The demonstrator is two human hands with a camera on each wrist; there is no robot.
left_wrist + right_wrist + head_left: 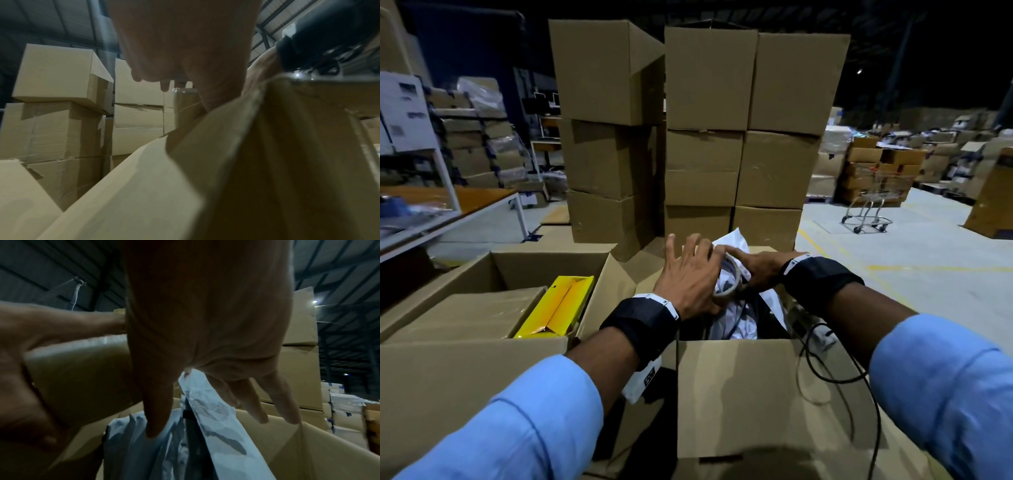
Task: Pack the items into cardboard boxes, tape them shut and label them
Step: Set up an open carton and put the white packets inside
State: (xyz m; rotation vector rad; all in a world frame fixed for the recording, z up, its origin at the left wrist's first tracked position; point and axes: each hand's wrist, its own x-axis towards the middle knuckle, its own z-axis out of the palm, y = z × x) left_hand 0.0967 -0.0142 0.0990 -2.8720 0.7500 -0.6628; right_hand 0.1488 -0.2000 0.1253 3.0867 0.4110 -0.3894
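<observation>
Tape roll (726, 280): I see it held up between my two hands, directly above the open box, nearer my left palm than my right.
Left hand (690, 279): I have the thumb and palm clamped on the near rim of the roll; the outer fingers are splayed and touch nothing.
Right hand (753, 267): fingers straight, forefinger laid across the top of the roll toward my left hand; it grips nothing that I can make out.
Roll axis: the open core faces roughly toward me, so the tape band runs from one hand to the other.
Open box (736, 383): just below both hands, near flap standing up toward me, not yet folded down.
White poly bags (736, 318): packed inside the box under my hands, one end poking up past my fingertips.
Black cable (825, 370): loops over the box flap below my right wrist; I judge it could snag a flap.
Next move, my judgement: find the loose tape end with the right forefinger, then fold the flaps down.
Hidden: the tape's free end, in every view; the far side of the roll behind my left hand.
Hard to make out: the left wrist view is mostly cardboard; the right wrist view is dim and blurred.
</observation>
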